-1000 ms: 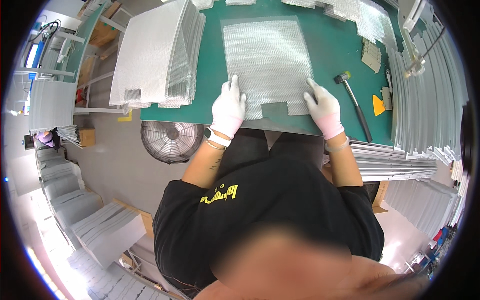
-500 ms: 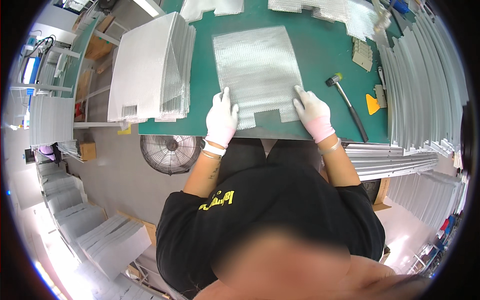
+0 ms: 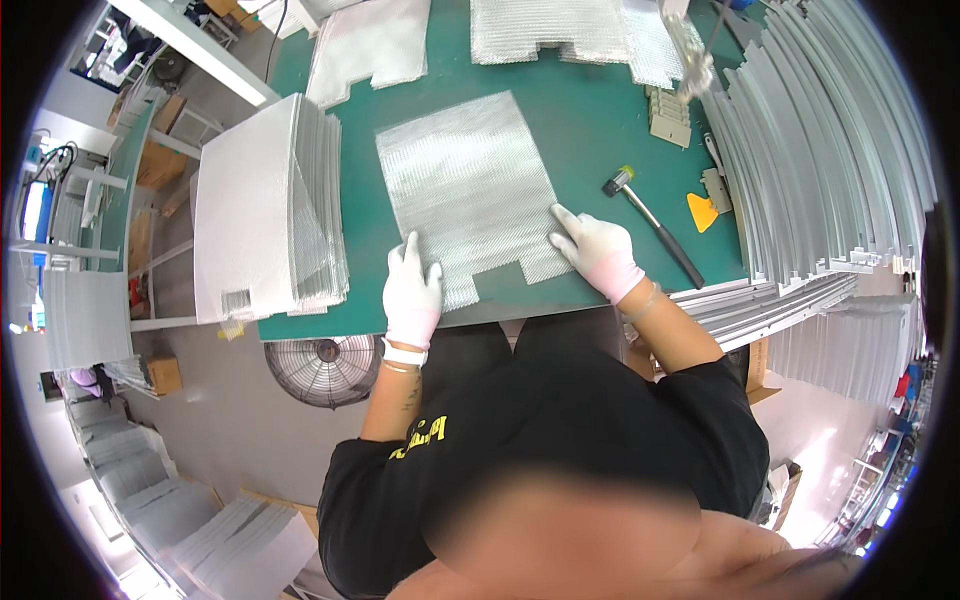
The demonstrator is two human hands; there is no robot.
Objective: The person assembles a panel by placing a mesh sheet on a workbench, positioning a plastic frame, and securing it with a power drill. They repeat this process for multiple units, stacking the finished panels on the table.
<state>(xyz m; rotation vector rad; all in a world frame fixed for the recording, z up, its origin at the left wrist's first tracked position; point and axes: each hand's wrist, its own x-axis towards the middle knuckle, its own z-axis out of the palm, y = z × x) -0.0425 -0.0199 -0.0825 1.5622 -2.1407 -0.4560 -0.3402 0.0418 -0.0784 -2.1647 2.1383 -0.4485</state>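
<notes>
A silvery mesh sheet (image 3: 465,175) with a notch in its near edge lies on the green work table (image 3: 600,130). My left hand (image 3: 411,292), in a white glove with a pink cuff, touches the sheet's left edge near its lower corner. Its fingers are stretched out, with the thumb apart. At the right edge is my right hand (image 3: 603,252), gloved the same way, with index finger and thumb spread against the sheet. Neither hand is visibly closed around it.
A stack of similar sheets (image 3: 245,205) stands at the left. To the right lie a hammer (image 3: 660,228), a yellow scraper (image 3: 703,212) and beige blocks (image 3: 669,117). Long metal strips (image 3: 800,150) line the right side. A floor fan (image 3: 326,372) stands below the table's left front.
The view has swung, so the table and sheet appear lower and further left. Both hands stay at the sheet's side edges, with little visible shift against it.
</notes>
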